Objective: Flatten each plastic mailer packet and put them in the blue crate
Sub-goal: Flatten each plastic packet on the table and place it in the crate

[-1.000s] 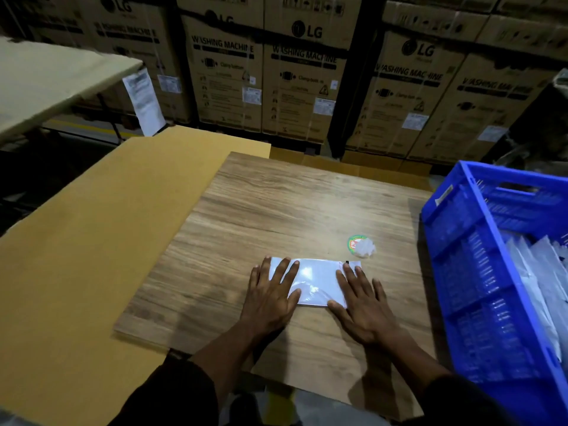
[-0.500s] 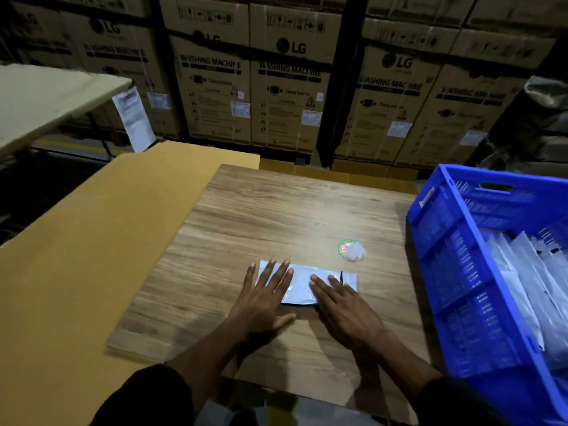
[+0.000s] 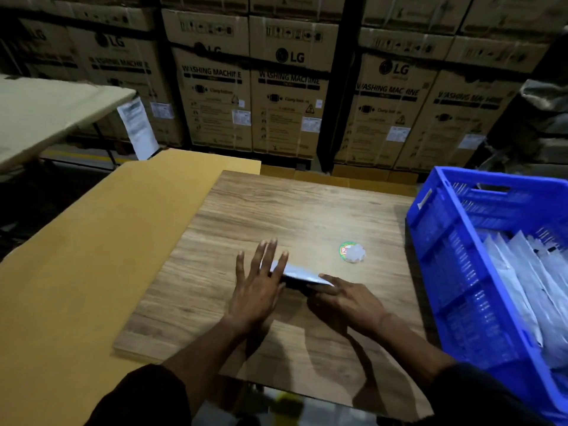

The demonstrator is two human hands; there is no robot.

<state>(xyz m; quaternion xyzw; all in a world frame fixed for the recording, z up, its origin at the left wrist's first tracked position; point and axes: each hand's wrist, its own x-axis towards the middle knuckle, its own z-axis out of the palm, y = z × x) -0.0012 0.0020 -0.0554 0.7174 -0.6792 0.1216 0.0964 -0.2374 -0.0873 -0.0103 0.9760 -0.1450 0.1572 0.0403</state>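
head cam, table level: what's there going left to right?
yellow cardboard sheet → left hand → mailer packet → right hand → blue crate. The round sticker sits above the right hand, so I left it out.

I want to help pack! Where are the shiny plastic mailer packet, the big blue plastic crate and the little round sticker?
shiny plastic mailer packet (image 3: 296, 272): head view, its bare middle.
big blue plastic crate (image 3: 436, 241): head view, near side wall.
little round sticker (image 3: 344, 249): head view, its green edge.

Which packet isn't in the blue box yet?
The mailer packet on the wooden board, between both hands. The other packets already lie inside the blue crate.
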